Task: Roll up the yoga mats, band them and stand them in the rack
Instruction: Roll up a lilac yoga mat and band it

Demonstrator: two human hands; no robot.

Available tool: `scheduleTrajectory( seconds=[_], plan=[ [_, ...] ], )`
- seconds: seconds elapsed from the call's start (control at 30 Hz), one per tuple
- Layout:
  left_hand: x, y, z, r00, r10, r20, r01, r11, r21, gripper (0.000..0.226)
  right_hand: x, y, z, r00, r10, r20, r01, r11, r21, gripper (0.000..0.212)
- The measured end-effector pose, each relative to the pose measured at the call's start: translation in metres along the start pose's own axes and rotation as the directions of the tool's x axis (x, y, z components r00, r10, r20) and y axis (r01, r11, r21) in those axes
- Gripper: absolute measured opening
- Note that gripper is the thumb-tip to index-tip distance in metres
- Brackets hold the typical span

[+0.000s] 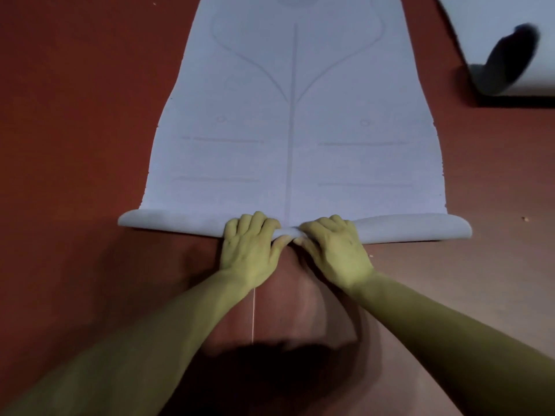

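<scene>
1. Rolling is at its very start: the mat (294, 85) lies flat on the floor (75, 130), stretching away from the person, with only the near end curled into a thin roll (405, 231).
2. The left hand (250, 247) and right hand (333, 250) sit side by side at the middle of that roll, almost touching. Fingers are curled over the top, thumbs tucked in on the near side, and both are gripping it.
3. Biggest risk imo: both hands are bunched at the centre and nothing holds the outer ends. Those ends look fatter and looser than the pinched middle, so the roll could go cone-shaped. Then it won't band neatly or stand straight.
4. A loose core now probably means a fat, springy roll later, and if the grip slips it'll likely flop open.
5. Pushing off line from the printed centre stripe (290, 145) would stagger the side edges.
6. The floor is reddish-brown and looks smooth, so the flat part might slide forward instead of rolling up. The light is dim, with a big shadow at the bottom.
7. Top right there's a second mat (486, 19) with a blurred dark shape (510, 58) on it, and I can't tell what that is. A thin pale line (254, 316) runs along the floor below the left wrist, maybe string. No rack or band is in view.
</scene>
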State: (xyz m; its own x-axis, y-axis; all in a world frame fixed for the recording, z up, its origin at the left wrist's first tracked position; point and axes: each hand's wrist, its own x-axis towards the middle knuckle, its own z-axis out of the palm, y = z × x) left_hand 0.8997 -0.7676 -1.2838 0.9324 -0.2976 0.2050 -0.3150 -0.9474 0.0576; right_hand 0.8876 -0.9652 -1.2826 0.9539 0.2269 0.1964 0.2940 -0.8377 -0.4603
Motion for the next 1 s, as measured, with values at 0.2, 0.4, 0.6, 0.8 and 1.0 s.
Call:
scheduleTrajectory(
  seconds=[0.2, 0.4, 0.6, 0.8, 1.0],
  plan=[
    [0.015, 0.0, 0.002, 0.997, -0.044, 0.067, 0.044, 0.999, -0.001, 0.049, 0.013, 0.003, 0.0, 0.999, 0.014, 0.031, -0.013, 0.999, -0.038, 0.042],
    [0.026, 0.003, 0.001, 0.992, -0.083, 0.1, 0.07, 0.989, 0.132, 0.049, 0.005, -0.008, 0.006, 0.985, -0.099, -0.138, 0.075, 0.982, -0.173, 0.017],
    [0.027, -0.001, 0.008, 1.0, -0.011, 0.012, 0.008, 0.977, 0.215, 0.047, 0.004, 0.005, 0.006, 0.988, -0.087, -0.124, 0.079, 0.995, -0.068, 0.022],
    [0.008, -0.01, 0.02, 0.96, 0.15, -0.236, -0.118, 0.983, 0.143, 0.028, 0.019, 0.01, 0.002, 0.993, -0.106, -0.054, 0.103, 0.993, -0.061, 0.026],
    [0.023, -0.009, 0.018, 0.986, 0.042, -0.163, -0.037, 0.999, 0.033, 0.03, 0.023, 0.007, -0.001, 0.985, -0.127, -0.113, 0.112, 0.985, -0.135, 0.021]
  ],
)
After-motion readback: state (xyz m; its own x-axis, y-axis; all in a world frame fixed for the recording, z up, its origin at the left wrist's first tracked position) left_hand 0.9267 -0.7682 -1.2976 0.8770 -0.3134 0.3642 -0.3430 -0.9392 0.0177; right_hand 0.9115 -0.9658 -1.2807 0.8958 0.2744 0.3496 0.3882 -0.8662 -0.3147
